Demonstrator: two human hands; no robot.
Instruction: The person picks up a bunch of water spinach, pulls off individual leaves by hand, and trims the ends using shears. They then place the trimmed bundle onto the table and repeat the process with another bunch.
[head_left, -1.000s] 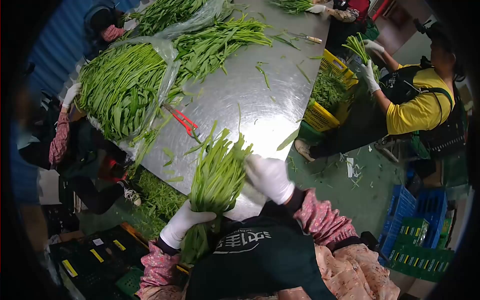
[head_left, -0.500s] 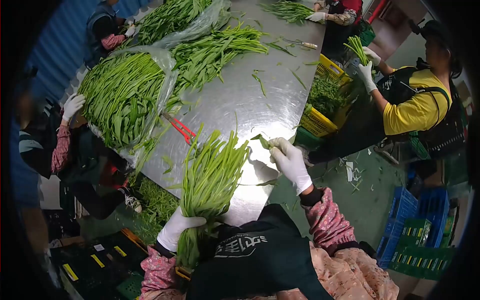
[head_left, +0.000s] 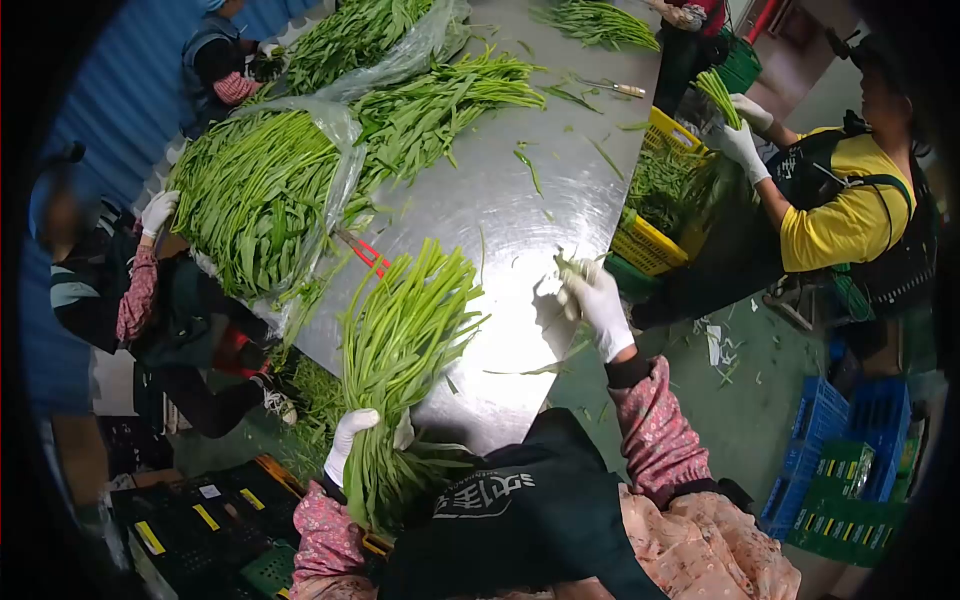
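Note:
My gloved left hand (head_left: 350, 440) is closed around the lower, leafy part of a bunch of water spinach (head_left: 410, 330), its pale green stem ends pointing up and away over the metal table (head_left: 440, 210). To the right, my gloved right hand (head_left: 597, 308) hovers above the table's bright edge, fingers pinched on a small leaf (head_left: 562, 264), which is blurred. A pair of red-handled shears (head_left: 362, 250) lies just beyond the bunch, partly covered by it. One loose stem (head_left: 530, 370) sits near the table edge between my hands.
A big heap of greens (head_left: 250, 190) with plastic film (head_left: 345, 150) covers the table's left. A knife (head_left: 615, 87) lies farther up. Yellow crates (head_left: 645, 248) stand at the right edge, near a co-worker in yellow (head_left: 850, 210). Black crates (head_left: 190, 520) are at lower left.
The bunch in my left hand has shifted a little left, covering more of the shears' handles. My right hand has moved slightly up and right with the leaf. A far co-worker's hand has left the distant greens.

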